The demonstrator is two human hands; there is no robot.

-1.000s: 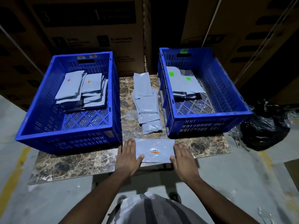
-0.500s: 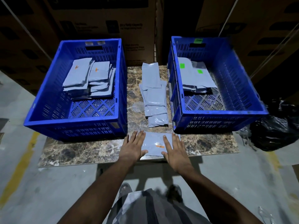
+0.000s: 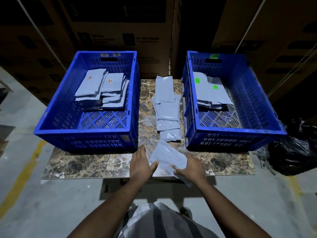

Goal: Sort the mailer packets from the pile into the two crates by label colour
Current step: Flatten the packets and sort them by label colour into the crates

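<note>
Both hands (image 3: pixel 167 166) on packet (image 3: pixel 167 156) (orange label (image 3: pixel 172 166) half hidden)

- A brown marbled tabletop (image 3: pixel 96 164) is set on a grey concrete floor (image 3: pixel 51 208).
- A worn yellow line (image 3: pixel 25 170) is painted on the floor at left.
- Large cardboard boxes (image 3: pixel 118 30) are stacked behind, dimly lit.
- A black bag (image 3: pixel 295 152) is seen at right.

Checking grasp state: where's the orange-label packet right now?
Head view, bottom centre: the orange-label packet sits tilted at the marble table's near edge, between the left hand and right hand, just below the unsorted pile.
</note>
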